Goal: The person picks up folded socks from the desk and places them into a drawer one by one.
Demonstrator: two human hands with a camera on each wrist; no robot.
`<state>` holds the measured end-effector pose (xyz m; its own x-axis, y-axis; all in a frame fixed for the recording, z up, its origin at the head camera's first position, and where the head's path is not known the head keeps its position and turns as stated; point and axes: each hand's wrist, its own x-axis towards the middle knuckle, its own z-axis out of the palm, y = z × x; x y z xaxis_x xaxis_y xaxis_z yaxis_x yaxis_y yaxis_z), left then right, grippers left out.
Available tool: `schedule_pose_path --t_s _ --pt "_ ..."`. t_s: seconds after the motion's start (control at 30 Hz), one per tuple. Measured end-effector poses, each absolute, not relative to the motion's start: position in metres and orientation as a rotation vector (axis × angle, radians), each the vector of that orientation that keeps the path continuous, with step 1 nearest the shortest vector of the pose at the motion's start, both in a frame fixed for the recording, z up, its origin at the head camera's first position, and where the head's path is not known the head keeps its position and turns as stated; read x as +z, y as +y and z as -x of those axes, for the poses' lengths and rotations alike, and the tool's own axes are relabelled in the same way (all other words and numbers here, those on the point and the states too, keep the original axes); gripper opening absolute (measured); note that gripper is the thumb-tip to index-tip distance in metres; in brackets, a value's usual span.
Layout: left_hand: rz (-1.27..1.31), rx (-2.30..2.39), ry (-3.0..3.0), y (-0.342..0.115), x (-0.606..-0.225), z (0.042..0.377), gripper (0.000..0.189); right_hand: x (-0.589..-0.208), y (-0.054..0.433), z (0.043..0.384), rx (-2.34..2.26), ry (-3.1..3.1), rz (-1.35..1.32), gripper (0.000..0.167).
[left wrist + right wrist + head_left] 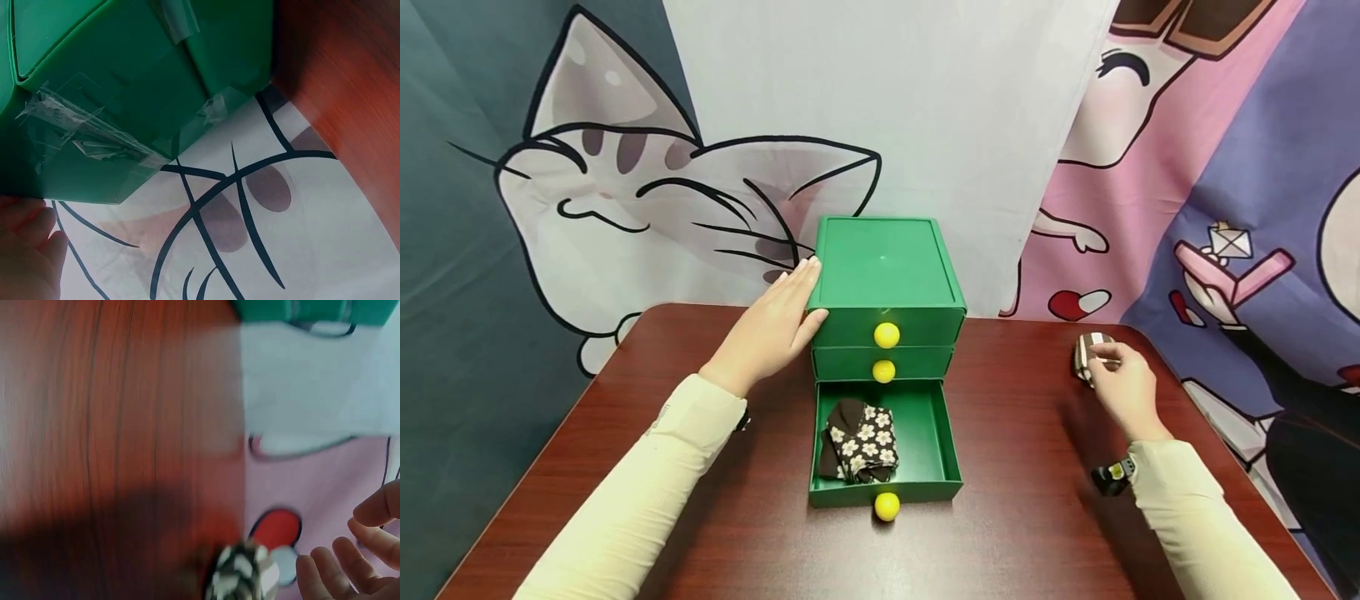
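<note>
A green cabinet [883,262] with three drawers and yellow ball knobs stands at the middle of the table. My left hand [775,321] lies with straight fingers against its upper left edge; the left wrist view shows fingertips at the cabinet's corner. The bottom drawer [928,433] is pulled out, and a folded pair of black socks [863,442] with white flowers lies in its left part. At the far right, my right hand [1127,387] hovers by a brown-and-white checked cloth bundle [1084,354]. In the right wrist view its loosely bent fingers are apart from the bundle [240,575].
The reddish-brown wooden table [1015,500] ends close behind the cabinet and the checked bundle. Printed cartoon curtains [970,108] hang behind it. Clear tape [106,131] runs across the cabinet's green panels.
</note>
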<state>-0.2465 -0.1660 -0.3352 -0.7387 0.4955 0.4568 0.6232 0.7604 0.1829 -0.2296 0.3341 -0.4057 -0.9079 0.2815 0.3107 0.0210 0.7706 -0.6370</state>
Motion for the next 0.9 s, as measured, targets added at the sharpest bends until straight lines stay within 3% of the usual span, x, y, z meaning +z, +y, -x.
schedule_pose_path --t_s 0.27,0.47,0.9 --pt "0.861 -0.451 -2.571 -0.166 -0.335 0.246 0.065 -0.406 0.376 0.249 0.796 -2.632 0.235 0.039" --pt "0.851 -0.453 -2.578 -0.167 -0.335 0.246 0.066 -0.414 0.401 0.264 0.827 -2.754 0.383 0.058" --pt "0.854 -0.437 -2.582 -0.166 -0.335 0.245 0.065 -0.445 0.421 0.263 1.014 -2.87 0.63 0.085"
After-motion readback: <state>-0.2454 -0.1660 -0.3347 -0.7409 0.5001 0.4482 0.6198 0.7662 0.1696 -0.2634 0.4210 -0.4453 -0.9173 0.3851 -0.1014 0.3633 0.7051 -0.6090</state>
